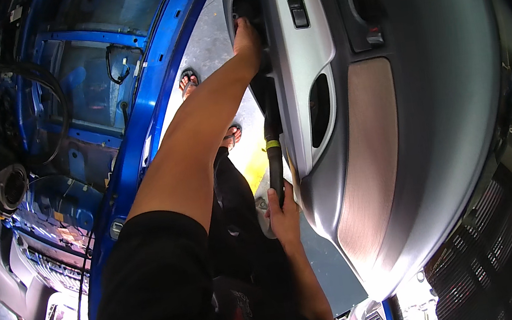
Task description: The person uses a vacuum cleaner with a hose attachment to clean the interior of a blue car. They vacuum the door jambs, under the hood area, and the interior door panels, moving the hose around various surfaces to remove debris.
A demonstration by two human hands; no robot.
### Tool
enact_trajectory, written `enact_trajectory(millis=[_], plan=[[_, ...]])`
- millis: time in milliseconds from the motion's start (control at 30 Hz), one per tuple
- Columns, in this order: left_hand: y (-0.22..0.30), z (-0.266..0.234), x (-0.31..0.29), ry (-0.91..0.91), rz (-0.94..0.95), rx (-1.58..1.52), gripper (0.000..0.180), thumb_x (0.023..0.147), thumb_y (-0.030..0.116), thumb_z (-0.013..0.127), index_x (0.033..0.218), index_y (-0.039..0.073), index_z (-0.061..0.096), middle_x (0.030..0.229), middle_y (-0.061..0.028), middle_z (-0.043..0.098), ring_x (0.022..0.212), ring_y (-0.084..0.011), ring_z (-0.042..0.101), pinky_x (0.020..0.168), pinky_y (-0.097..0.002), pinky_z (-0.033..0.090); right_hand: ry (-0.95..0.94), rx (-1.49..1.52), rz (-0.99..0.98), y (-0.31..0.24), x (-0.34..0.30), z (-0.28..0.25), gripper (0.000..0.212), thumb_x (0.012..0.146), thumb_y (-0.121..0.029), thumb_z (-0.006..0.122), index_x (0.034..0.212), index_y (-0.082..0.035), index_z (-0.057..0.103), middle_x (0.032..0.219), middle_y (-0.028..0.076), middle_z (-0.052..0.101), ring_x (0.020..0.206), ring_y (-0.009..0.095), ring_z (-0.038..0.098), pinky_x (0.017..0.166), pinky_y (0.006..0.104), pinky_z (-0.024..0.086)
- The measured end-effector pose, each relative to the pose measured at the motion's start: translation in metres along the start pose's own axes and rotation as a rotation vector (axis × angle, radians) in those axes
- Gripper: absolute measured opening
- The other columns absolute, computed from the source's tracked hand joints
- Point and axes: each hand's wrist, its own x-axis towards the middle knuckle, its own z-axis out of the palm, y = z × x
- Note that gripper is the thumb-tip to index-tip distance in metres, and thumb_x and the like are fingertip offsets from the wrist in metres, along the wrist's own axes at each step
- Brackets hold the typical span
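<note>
A grey car door panel (420,140) stands on edge at the right, with a silver armrest trim and a brown fabric insert (367,153). Along its near side runs a long black tube (275,165) with a yellow-green band. My right hand (285,217) is closed round the tube's lower end, thumb and fingers on either side. Stretched far forward, my left hand (245,36) curls into a dark recess at the panel's upper edge. Its fingers are partly hidden there, and what they grip cannot be made out.
At the left, a blue car door frame (155,95) shows bare inner metal and loose black cables (52,89). Two sandalled feet (189,82) stand on the grey floor. A black slatted panel (490,246) lies at the lower right.
</note>
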Motion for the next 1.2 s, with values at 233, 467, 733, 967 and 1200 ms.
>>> enact_trajectory(millis=[233,467,733,967,1200], plan=[[-0.019,0.001,0.007,0.038,0.081,-0.033,0.036,0.109,0.029,0.062,0.136,0.017,0.082,0.138,-0.0069,0.079,0.136,-0.03,0.066,0.117,-0.0533,0.038,-0.012,0.029,-0.011,0.01,0.002,0.001,0.048,0.116,-0.033,0.063,0.155,-0.009,0.054,0.089,0.011,0.075,0.068,0.02,0.071,0.067,0.0387,0.058],[-0.036,-0.008,0.001,0.221,0.032,0.1,0.043,0.106,0.035,0.064,0.141,0.018,0.079,0.151,-0.0101,0.071,0.152,-0.0359,0.048,0.128,-0.0547,0.026,-0.018,0.022,-0.023,0.02,0.002,-0.002,0.052,0.115,-0.036,0.064,0.158,-0.009,0.054,0.095,0.012,0.076,0.07,0.019,0.072,0.069,0.0377,0.058],[-0.054,0.005,0.042,0.297,0.012,-0.208,0.028,0.101,0.027,0.073,0.125,0.018,0.086,0.125,-0.0027,0.083,0.13,-0.023,0.071,0.115,-0.0447,0.047,-0.039,0.053,-0.005,0.028,0.002,-0.001,0.054,0.116,-0.035,0.065,0.159,-0.006,0.053,0.097,0.008,0.073,0.068,0.014,0.066,0.064,0.0327,0.054],[-0.042,0.019,0.074,0.172,0.063,-0.266,0.027,0.101,0.021,0.074,0.124,0.015,0.086,0.129,-0.0052,0.083,0.119,-0.0267,0.078,0.094,-0.0391,0.061,-0.06,0.049,-0.002,0.029,0.001,-0.003,0.059,0.116,-0.037,0.064,0.164,-0.006,0.048,0.094,0.006,0.07,0.068,0.013,0.065,0.062,0.0312,0.052],[-0.037,0.024,0.081,0.228,0.009,-0.382,0.026,0.099,0.02,0.076,0.121,0.016,0.087,0.125,-0.0041,0.084,0.118,-0.027,0.079,0.093,-0.0383,0.062,-0.084,-0.004,-0.016,0.031,0.004,-0.007,0.061,0.117,-0.04,0.062,0.165,-0.006,0.046,0.095,0.008,0.07,0.069,0.015,0.066,0.065,0.0332,0.053]])
